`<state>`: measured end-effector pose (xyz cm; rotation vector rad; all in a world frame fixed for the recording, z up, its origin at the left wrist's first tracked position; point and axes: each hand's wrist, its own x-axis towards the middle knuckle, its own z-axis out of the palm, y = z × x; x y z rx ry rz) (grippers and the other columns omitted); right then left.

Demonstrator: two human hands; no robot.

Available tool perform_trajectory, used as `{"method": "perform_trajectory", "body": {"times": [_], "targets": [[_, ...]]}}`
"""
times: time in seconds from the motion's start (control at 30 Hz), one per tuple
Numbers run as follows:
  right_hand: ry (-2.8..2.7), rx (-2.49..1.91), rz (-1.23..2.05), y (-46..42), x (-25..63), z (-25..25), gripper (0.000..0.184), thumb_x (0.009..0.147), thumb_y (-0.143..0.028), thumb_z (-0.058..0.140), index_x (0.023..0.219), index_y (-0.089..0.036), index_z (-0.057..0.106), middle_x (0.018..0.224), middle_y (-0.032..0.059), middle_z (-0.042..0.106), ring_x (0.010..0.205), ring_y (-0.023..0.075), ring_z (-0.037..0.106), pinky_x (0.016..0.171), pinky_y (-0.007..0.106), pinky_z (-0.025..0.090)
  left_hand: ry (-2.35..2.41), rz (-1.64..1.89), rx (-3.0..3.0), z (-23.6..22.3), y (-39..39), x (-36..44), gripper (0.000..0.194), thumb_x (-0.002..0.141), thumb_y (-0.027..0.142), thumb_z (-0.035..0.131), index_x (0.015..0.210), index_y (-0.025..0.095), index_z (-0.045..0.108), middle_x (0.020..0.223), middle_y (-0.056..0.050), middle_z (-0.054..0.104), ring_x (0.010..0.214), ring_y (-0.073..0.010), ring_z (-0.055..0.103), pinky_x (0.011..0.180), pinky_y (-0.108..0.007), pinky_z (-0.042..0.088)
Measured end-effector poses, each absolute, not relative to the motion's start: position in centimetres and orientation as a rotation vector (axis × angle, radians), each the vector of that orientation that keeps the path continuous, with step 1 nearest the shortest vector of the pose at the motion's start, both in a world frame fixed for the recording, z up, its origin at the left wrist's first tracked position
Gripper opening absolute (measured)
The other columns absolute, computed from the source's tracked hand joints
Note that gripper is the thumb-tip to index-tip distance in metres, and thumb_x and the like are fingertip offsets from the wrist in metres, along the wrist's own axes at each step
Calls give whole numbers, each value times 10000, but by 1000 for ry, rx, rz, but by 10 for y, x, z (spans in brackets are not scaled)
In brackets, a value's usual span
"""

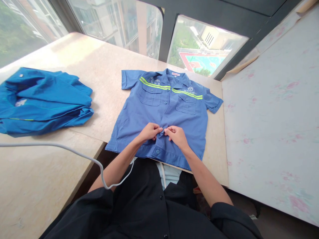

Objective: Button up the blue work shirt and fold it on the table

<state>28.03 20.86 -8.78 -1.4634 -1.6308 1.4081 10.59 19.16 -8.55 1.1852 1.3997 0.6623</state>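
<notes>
A blue short-sleeved work shirt [139, 116] lies face up and spread out in front of me, collar toward the window. It has a yellow-green stripe across the chest and two flap pockets. My left hand [151, 131] and my right hand [175, 135] meet at its front placket, below the middle. Both hands pinch the cloth from either side of a button [161, 131]; the fingertips partly cover it. A lower button [158, 151] shows near the hem. Further up, the placket shows a small gap.
A bright blue folded garment [47, 99] lies on the stone-look counter [99, 66] to the left. A white cable [74, 153] runs from the left edge across my left forearm. Windows border the far side; a flowered panel [271, 126] stands at right.
</notes>
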Motion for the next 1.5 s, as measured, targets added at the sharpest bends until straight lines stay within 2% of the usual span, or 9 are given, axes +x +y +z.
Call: {"method": "perform_trajectory", "body": {"times": [0.13,0.27,0.37,0.77,0.97,1.17,1.3,1.5], "targets": [[-1633,-1413,1479,202,286,-80,247,769,-395,646,795,-156,704,741,46,733,459,83,531,460,196,421,1402,703,1173,-87,191,107,333,879,309,547,588,161,478,401,52,473,355,-80,480,387,-159,343],[-1493,-1419,1681,197,286,-75,308,713,-411,697,870,-150,738,798,73,749,447,71,497,361,168,281,1396,710,1145,-89,191,108,355,891,309,545,577,164,462,398,48,470,344,-75,466,382,-158,343],[-1383,-1438,1750,196,282,-75,326,675,-397,719,885,-150,744,828,86,753,449,68,494,342,162,238,1397,710,1122,-90,192,108,352,897,303,545,582,162,473,398,44,478,342,-73,464,387,-157,355],[-1231,-1438,1750,195,276,-82,295,638,-378,726,807,-136,722,804,96,748,478,72,518,352,159,260,1382,755,1136,-93,190,106,364,874,357,557,578,165,466,410,49,472,361,-74,470,398,-163,358],[-1226,-1480,1731,194,272,-77,325,617,-413,742,790,-139,727,813,104,747,470,70,496,348,166,219,1369,799,1154,-93,189,106,372,823,427,599,590,155,502,443,52,483,381,-68,472,405,-164,340],[-1208,-1516,1642,190,264,-76,339,620,-438,736,791,-146,731,828,102,749,475,77,488,354,177,214,1368,857,1157,-93,186,106,346,810,427,587,623,137,574,486,39,507,400,-70,471,412,-175,345],[-1215,-1552,1597,191,262,-77,328,628,-437,720,770,-142,731,768,96,741,444,72,451,356,182,225,1366,864,1151,-93,185,105,340,811,430,591,653,130,608,466,41,494,400,-71,466,419,-174,343],[-1219,-1541,1626,192,265,-78,313,622,-432,719,733,-140,713,723,88,732,427,69,430,364,190,223,1365,900,1069,-89,186,109,272,781,391,617,684,139,585,479,38,493,413,-84,467,412,-187,393]]}}
